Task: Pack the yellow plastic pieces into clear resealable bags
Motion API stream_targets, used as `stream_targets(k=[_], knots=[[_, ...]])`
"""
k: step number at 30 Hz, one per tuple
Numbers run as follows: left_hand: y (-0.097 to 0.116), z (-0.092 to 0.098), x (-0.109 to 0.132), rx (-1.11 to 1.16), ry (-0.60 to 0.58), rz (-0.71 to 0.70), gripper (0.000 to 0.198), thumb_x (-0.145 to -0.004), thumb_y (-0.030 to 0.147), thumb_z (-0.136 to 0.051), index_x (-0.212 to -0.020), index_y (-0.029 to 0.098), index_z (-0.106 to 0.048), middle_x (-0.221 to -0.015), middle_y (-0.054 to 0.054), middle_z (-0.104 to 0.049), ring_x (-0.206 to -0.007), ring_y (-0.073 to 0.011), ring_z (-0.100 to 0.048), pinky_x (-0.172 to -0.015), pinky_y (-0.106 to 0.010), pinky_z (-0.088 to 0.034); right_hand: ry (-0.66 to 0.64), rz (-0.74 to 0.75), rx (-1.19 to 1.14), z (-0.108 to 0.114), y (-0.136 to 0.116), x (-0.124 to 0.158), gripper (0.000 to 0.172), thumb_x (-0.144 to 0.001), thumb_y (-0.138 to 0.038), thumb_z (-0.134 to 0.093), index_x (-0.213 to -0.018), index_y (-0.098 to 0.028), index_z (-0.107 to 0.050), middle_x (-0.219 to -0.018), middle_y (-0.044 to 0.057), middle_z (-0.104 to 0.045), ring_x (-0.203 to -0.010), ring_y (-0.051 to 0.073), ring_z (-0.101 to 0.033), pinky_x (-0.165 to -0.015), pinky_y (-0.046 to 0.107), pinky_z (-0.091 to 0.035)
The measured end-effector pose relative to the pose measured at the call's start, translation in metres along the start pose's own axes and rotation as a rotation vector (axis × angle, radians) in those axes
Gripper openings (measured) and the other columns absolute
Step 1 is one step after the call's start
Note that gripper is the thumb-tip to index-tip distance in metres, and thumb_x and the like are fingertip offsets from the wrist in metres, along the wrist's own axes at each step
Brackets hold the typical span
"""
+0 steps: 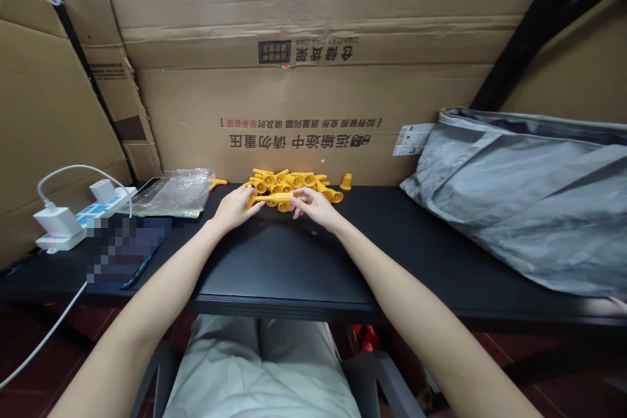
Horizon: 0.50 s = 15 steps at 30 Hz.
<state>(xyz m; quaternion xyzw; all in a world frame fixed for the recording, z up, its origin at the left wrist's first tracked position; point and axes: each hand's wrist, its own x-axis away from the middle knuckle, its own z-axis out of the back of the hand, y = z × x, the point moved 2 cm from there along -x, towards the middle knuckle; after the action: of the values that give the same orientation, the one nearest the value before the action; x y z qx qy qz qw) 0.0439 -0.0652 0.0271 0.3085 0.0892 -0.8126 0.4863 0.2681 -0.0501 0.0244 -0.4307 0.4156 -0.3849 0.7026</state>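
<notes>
Yellow plastic piece [280, 198], held lengthwise between left fingers [255, 209] and right fingers [300, 204], closed in a pinch at its ends, just in front of a heap [294, 181] of yellow flared parts on the black surface [279, 261]. Could slip or twist out of so light-looking a pinch, or, if pushed back, nudge the heap and set loose parts rolling. Farther out, a lone yellow part [347, 182] upright to the right, a clear plastic bag [176, 192] and power strip [98, 212] to the left, a grey bag [514, 202] far right, and behind, a cardboard wall [294, 91] blocking reach past the heap.
</notes>
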Motion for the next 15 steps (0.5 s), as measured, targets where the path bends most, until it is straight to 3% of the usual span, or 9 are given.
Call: stream_targets(k=[15], knots=[[0.0063,0.0011,0.0006,-0.009,0.004,0.002,0.031,-0.084,0.045,-0.054,-0.101,0.02,-0.057,-0.096,-0.006,-0.063,-0.085,-0.0183,-0.061,-0.075,-0.029,-0.047,0.08,-0.07,-0.052,-0.0043,-0.0015,0.001,0.046,-0.076,-0.061,-0.059,-0.069,-0.016,-0.05,-0.057,0.002,-0.064,-0.044,0.01,-0.059,-0.047,0.021,-0.043]])
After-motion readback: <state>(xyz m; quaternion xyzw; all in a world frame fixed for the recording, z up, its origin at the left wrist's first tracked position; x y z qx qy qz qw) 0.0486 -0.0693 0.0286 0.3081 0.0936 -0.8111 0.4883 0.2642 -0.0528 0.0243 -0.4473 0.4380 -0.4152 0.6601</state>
